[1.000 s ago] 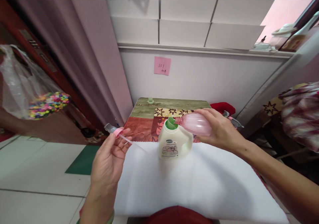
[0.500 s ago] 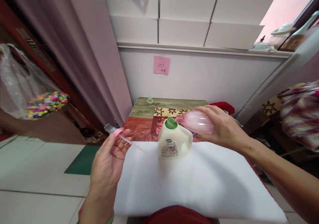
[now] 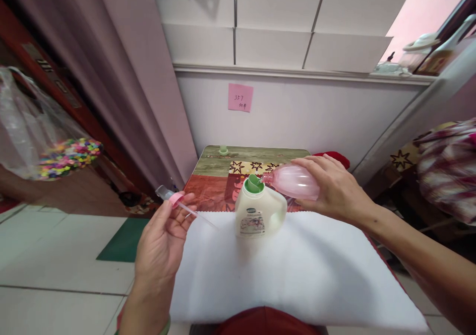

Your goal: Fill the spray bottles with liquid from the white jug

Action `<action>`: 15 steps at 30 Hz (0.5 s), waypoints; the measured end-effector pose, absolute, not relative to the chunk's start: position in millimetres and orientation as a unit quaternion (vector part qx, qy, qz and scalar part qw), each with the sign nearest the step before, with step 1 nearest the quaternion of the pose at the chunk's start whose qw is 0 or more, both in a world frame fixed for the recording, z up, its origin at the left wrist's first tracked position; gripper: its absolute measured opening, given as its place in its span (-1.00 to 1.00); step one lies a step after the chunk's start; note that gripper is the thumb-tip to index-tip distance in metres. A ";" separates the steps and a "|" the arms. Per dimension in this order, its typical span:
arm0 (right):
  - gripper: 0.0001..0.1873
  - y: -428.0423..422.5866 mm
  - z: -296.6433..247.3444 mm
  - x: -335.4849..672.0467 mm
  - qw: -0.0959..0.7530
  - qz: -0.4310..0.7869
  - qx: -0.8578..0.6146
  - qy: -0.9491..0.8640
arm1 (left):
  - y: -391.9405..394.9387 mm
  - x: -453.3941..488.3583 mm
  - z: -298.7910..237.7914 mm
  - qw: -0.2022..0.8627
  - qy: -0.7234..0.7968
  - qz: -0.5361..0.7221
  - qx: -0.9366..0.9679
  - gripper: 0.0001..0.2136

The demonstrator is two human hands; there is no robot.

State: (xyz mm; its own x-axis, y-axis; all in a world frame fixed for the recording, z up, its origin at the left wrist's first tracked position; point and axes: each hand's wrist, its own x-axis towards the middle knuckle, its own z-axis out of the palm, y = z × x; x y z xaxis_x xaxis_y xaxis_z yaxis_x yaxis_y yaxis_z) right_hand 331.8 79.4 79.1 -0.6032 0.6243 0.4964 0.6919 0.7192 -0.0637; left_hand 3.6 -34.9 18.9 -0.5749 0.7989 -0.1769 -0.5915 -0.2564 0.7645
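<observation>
My right hand (image 3: 334, 191) is wrapped round a translucent pink bottle (image 3: 295, 182), tipped on its side with its neck at the green spout of a cream detergent jug (image 3: 255, 211). The jug stands upright on the white cloth, its handle toward the right. To the left of the jug, my left hand (image 3: 163, 235) pinches a pump head (image 3: 174, 199) with a pink collar and a clear cap. Its thin dip tube points down and right over the cloth. Whether liquid is flowing from the bottle is too small to tell.
A white cloth (image 3: 297, 285) covers the near part of the patterned table (image 3: 211, 168). A small green cap (image 3: 223, 150) sits at the far left corner. A pink note (image 3: 240, 97) is stuck on the wall. Leftward hangs a plastic bag of colourful pieces (image 3: 70, 156).
Almost nothing differs. Both hands keep the same hold, and the pink bottle stays tipped at the jug's spout. The view has shifted very slightly.
</observation>
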 end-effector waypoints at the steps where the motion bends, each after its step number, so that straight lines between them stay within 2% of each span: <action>1: -0.23 79.6 79.0 332.4 0.249 -0.069 -0.370 -0.892 | -34.5 4.0 19.1 0.444 0.419 0.783 0.122 -0.82; 15: -0.23 82.8 80.7 338.0 0.235 -0.102 -0.370 -0.893 | -35.1 6.4 20.6 0.447 0.420 0.781 0.115 -0.81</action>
State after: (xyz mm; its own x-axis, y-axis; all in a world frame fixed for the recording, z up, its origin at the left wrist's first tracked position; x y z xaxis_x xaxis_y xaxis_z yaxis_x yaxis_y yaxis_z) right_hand 338.0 82.8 80.7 -0.6160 0.6120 0.4960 0.7081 0.7061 0.0082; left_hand 6.4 -35.1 20.6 -0.5737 0.7956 -0.1947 -0.6017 -0.2481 0.7592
